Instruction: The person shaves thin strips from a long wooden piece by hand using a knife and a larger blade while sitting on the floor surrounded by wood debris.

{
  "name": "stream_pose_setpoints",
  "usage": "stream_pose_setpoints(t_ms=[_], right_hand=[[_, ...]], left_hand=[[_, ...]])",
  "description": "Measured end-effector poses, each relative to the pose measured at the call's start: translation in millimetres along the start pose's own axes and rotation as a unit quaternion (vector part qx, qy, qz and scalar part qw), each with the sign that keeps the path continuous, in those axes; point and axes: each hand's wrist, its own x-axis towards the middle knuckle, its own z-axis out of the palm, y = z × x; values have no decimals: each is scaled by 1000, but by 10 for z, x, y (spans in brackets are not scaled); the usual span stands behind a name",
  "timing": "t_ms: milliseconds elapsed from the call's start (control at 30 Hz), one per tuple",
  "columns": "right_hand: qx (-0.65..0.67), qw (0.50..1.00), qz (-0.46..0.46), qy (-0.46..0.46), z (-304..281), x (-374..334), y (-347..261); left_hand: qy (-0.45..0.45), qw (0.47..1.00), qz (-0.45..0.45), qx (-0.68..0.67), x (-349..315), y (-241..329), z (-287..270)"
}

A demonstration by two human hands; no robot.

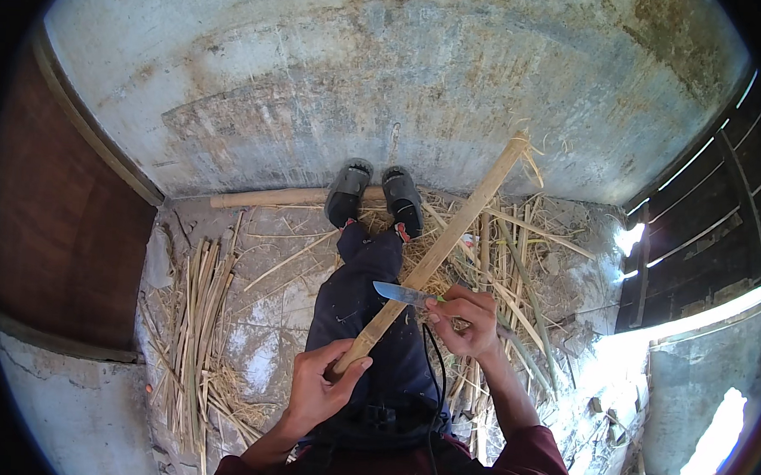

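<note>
Apparent scraping step: fingers of left hand clasp bamboo piece, lower centre to upper right of frame, right hand's grip knife across it; next stroke likely needs steady bracing.

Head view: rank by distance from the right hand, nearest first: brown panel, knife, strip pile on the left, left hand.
1. Knife: in the right hand.
2. Left hand: lower left, holding the pole's near end.
3. Strip pile: floor, left of the legs.
4. Brown panel: far left.
</note>
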Motion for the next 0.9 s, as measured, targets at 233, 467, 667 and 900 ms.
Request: stream_pose_setpoints(t_ms=[233,467,667,900], right_hand=[[-1,996,27,82,-180,-22,398],[20,996,28,78,-157,-150,403],[10,999,10,-40,114,-36,-211],[-9,1000,14,-12,-19,-35,-56]], left_hand=[[5,1000,-18,-22,-77,-58,-35],[1,1000,-11,-20,-67,-133,29],[-4,1000,3,8,4,37,53],[-8,1000,-2,14,-16,98,25]])
